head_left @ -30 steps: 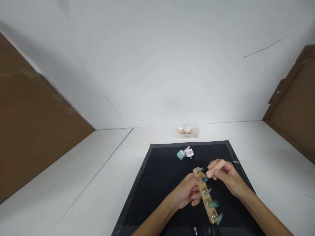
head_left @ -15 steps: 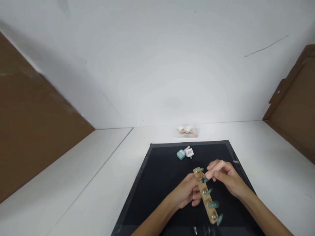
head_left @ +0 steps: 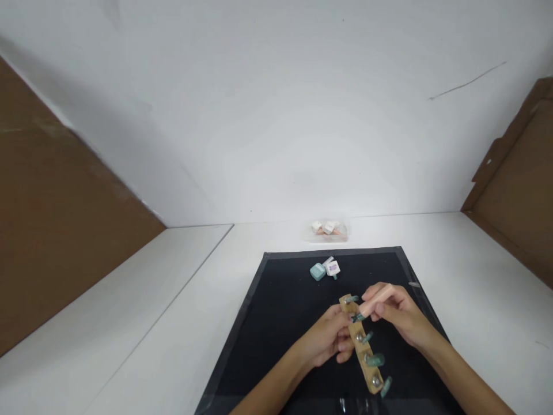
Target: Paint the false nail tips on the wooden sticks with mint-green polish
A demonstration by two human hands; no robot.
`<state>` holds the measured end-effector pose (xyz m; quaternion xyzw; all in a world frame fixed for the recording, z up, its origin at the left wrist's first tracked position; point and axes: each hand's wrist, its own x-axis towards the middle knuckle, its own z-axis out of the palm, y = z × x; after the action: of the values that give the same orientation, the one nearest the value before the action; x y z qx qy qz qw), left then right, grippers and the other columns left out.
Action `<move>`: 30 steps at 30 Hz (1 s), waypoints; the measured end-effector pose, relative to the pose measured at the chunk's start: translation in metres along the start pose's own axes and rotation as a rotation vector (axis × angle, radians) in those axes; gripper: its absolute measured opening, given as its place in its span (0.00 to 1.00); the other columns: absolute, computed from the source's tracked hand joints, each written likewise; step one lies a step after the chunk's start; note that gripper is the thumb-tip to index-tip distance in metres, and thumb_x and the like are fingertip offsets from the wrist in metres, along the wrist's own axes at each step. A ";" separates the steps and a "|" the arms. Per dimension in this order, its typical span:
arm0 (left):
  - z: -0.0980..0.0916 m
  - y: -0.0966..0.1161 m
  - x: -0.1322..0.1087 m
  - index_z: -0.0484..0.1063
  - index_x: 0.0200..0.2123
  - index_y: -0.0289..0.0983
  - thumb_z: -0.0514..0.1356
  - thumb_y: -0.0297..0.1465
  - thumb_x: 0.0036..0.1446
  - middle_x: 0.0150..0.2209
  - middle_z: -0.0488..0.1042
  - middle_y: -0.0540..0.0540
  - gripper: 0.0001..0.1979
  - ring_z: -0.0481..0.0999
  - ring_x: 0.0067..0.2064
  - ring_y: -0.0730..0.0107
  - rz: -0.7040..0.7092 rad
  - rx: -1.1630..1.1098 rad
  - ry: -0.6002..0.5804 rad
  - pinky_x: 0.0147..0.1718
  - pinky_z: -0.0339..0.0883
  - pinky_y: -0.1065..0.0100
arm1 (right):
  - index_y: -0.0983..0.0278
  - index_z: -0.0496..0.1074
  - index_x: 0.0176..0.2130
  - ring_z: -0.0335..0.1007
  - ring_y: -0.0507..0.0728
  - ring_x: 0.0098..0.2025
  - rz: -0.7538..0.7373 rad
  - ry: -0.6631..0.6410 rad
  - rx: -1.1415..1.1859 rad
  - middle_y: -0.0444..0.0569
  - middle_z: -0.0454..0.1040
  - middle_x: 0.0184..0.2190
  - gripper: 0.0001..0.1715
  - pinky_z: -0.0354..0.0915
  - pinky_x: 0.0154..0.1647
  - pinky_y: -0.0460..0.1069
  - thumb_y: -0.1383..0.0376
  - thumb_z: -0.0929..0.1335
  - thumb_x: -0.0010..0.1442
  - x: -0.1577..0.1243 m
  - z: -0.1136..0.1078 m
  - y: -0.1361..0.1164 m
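Observation:
A wooden strip (head_left: pixel 363 351) with silver round knobs slants across the dark mat, carrying several dark green false nails (head_left: pixel 375 359). My left hand (head_left: pixel 330 337) grips the strip near its upper end, fingers closed around its left side. My right hand (head_left: pixel 400 311) pinches a pale pink stick-shaped tool (head_left: pixel 377 301). This tool's lower end meets or overlaps the second green nail from the top (head_left: pixel 358 317), close to my left thumb; whether it presses on the nail is too small to tell. Part of my left fingers is hidden behind the strip.
A teal square piece (head_left: pixel 318 271) and a white square piece (head_left: pixel 333 268) lie on the black mat (head_left: pixel 280 300). Behind the mat stands a clear plastic box (head_left: pixel 329 231) with white and pinkish items. Brown cardboard panels flank both sides, and a white wall rises behind.
The pink tool in my right hand has tilted slightly, its lower end shifting down and left onto the second nail. My left hand and the wooden strip hold still.

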<state>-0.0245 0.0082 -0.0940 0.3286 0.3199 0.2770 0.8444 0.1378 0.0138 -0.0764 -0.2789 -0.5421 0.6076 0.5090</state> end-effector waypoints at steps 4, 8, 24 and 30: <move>-0.001 -0.001 -0.001 0.59 0.23 0.38 0.64 0.40 0.42 0.12 0.51 0.62 0.17 0.47 0.12 0.85 -0.001 -0.007 -0.014 0.07 0.45 0.79 | 0.62 0.78 0.28 0.65 0.49 0.22 -0.010 0.078 0.029 0.48 0.75 0.29 0.09 0.62 0.22 0.44 0.58 0.73 0.49 -0.002 -0.001 0.001; -0.002 -0.002 -0.002 0.58 0.23 0.38 0.65 0.40 0.42 0.11 0.51 0.62 0.18 0.47 0.11 0.85 -0.006 -0.016 -0.007 0.07 0.45 0.79 | 0.61 0.78 0.28 0.63 0.48 0.22 -0.022 0.125 0.050 0.46 0.74 0.27 0.10 0.61 0.22 0.43 0.57 0.73 0.49 -0.002 0.000 0.001; -0.002 -0.001 -0.001 0.62 0.26 0.37 0.64 0.40 0.42 0.12 0.51 0.62 0.16 0.47 0.12 0.85 0.001 -0.007 -0.028 0.07 0.45 0.79 | 0.62 0.77 0.28 0.64 0.48 0.24 -0.004 0.031 0.046 0.46 0.73 0.29 0.08 0.61 0.24 0.43 0.59 0.72 0.51 0.000 -0.001 0.003; -0.001 -0.001 0.000 0.63 0.26 0.37 0.64 0.40 0.43 0.12 0.51 0.62 0.15 0.47 0.12 0.85 -0.006 0.006 -0.019 0.08 0.45 0.79 | 0.62 0.77 0.31 0.64 0.48 0.24 0.024 0.013 0.030 0.46 0.73 0.28 0.09 0.61 0.24 0.43 0.59 0.71 0.52 -0.001 -0.002 0.004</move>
<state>-0.0246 0.0080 -0.0953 0.3328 0.3138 0.2706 0.8471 0.1383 0.0135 -0.0809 -0.2817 -0.5264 0.6198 0.5093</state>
